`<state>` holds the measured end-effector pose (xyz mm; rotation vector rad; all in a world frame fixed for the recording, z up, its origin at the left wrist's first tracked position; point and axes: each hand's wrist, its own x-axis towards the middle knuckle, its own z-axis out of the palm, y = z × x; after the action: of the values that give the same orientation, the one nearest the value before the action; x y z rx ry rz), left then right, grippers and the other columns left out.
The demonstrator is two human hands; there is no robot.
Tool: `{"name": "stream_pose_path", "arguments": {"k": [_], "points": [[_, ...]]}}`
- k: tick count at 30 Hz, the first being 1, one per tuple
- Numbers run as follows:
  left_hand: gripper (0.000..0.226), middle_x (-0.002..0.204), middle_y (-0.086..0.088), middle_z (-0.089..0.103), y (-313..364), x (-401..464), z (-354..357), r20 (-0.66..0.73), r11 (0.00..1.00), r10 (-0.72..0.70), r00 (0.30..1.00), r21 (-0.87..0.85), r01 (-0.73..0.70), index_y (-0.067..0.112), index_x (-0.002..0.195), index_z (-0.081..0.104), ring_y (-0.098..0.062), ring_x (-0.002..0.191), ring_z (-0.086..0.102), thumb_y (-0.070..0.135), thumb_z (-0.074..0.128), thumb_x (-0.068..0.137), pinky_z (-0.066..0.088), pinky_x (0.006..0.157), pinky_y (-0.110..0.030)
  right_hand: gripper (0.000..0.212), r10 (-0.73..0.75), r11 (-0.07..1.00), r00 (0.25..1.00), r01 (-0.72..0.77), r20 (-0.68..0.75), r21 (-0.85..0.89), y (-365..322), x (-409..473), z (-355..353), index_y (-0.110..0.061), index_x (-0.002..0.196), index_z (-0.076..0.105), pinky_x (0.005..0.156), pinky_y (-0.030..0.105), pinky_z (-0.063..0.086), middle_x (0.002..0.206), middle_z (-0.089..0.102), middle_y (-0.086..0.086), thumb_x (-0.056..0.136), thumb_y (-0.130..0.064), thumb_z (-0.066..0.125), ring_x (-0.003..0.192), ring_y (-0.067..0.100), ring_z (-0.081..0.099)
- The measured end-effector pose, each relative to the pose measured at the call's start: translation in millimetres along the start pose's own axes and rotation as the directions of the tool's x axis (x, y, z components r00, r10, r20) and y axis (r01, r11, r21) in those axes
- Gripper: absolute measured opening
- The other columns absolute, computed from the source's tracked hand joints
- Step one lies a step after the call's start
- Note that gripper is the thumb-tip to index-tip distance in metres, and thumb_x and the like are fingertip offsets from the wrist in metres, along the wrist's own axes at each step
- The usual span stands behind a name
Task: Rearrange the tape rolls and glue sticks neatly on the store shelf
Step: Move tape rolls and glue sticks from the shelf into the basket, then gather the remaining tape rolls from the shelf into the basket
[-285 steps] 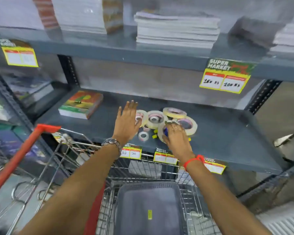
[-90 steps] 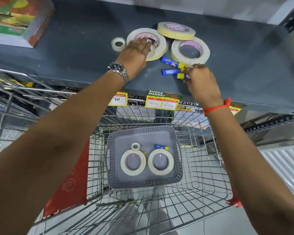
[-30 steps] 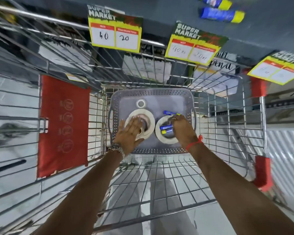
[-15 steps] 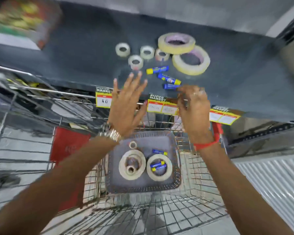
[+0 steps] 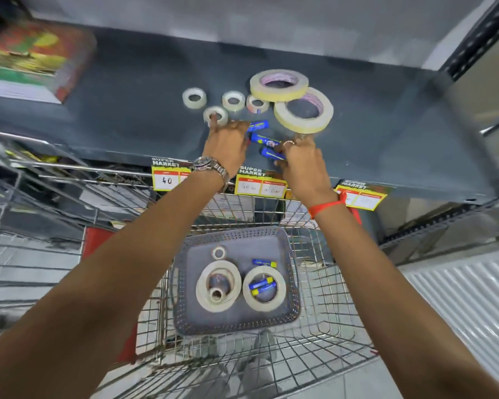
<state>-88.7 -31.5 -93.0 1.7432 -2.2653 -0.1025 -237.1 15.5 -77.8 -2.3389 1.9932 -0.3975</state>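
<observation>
1. Dropped onto the shelf (image 5: 386, 145) in the last half second, both hands, from a hover above its front edge. Meant, by my reading, another pick among the glue sticks was under way.
2. Left hand (image 5: 226, 145): fingers bent down, one tip on the small tape roll (image 5: 215, 116), knuckles against the back glue stick (image 5: 258, 125). Could not tell whether anything was gripped.
3. Right hand (image 5: 303, 159): fingers curled onto the right end of the front glue stick (image 5: 270, 154), seemingly pinching it.
4. Compared with three seconds ago: one wide tape roll fewer on the shelf, two glue sticks added inside a roll in the basket (image 5: 293, 283) in the cart (image 5: 329, 326).
5. Lay flat on the shelf near its front edge, all three sticks, the middle glue stick (image 5: 264, 138) between the other two.
6. Long axes roughly left to right along the shelf; back one rising slightly to the right, other two dipping to the right. Cap ends hidden under the hands.
7. Sat flat behind them, holes up, two wide tape rolls (image 5: 303, 122), overlapping.
</observation>
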Motion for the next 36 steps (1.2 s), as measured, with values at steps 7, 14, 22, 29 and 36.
{"name": "stream_pose_path", "arguments": {"k": [7,14,22,29,36], "points": [[0.03,0.12,-0.019,0.06,-2.3,8.0,-7.1,0.002,0.998,-0.039,0.999,0.04,0.039,0.005,0.12,0.054,-0.035,0.118,0.049,0.011,0.045,0.092,0.024,0.111,-0.04,0.025,0.03,0.999,0.997,-0.028,-0.066,0.037,-5.9,21.6,-0.9,-0.001,0.114,0.058,0.082,0.044,0.046,0.114,0.056,0.021,0.091,-0.005,0.049,0.11,0.039,0.05],[0.029,0.115,-0.024,0.058,-7.2,-1.2,-10.4,0.0,0.99,-0.13,0.992,-0.049,0.13,0.009,0.119,0.058,-0.039,0.108,0.054,0.009,0.046,0.092,0.047,0.085,-0.046,0.025,0.001,1.0,1.0,-0.001,0.005,0.009,-9.3,29.6,7.2,-0.003,0.113,0.057,0.073,0.042,0.048,0.105,0.062,0.024,0.091,-0.008,0.049,0.097,0.044,0.058],[0.03,0.108,-0.015,0.068,-19.6,-42.5,-6.9,-0.191,0.95,-0.186,0.964,-0.284,0.127,0.017,0.115,0.063,-0.035,0.093,0.063,0.015,0.055,0.086,0.048,0.082,-0.038,0.03,-0.011,0.996,0.995,0.019,-0.101,0.085,-9.4,12.4,11.5,-0.013,0.119,0.061,0.072,0.041,0.049,0.097,0.068,0.023,0.092,-0.02,0.05,0.09,0.041,0.061],[0.02,0.093,-0.014,0.074,-36.4,-166.0,52.4,-0.364,0.903,-0.111,0.925,-0.425,-0.058,0.009,0.1,0.068,-0.014,0.081,0.067,0.019,0.064,0.083,0.051,0.068,-0.021,0.026,-0.059,0.934,0.973,0.133,-0.224,0.331,-17.7,-110.1,82.8,-0.011,0.108,0.069,0.077,0.022,0.042,0.093,0.075,0.009,0.087,-0.019,0.057,0.081,0.025,0.068],[0.042,0.078,-0.014,0.075,-62.8,-248.2,170.5,0.331,0.895,-0.286,0.899,-0.243,0.374,0.011,0.09,0.071,-0.027,0.057,0.07,0.036,0.04,0.079,0.055,0.049,-0.027,0.034,0.04,0.966,0.867,-0.161,0.497,0.204,13.7,-150.8,187.3,-0.007,0.114,0.064,0.081,0.037,0.052,0.105,0.069,0.02,0.083,-0.002,0.053,0.094,0.034,0.065]]}}
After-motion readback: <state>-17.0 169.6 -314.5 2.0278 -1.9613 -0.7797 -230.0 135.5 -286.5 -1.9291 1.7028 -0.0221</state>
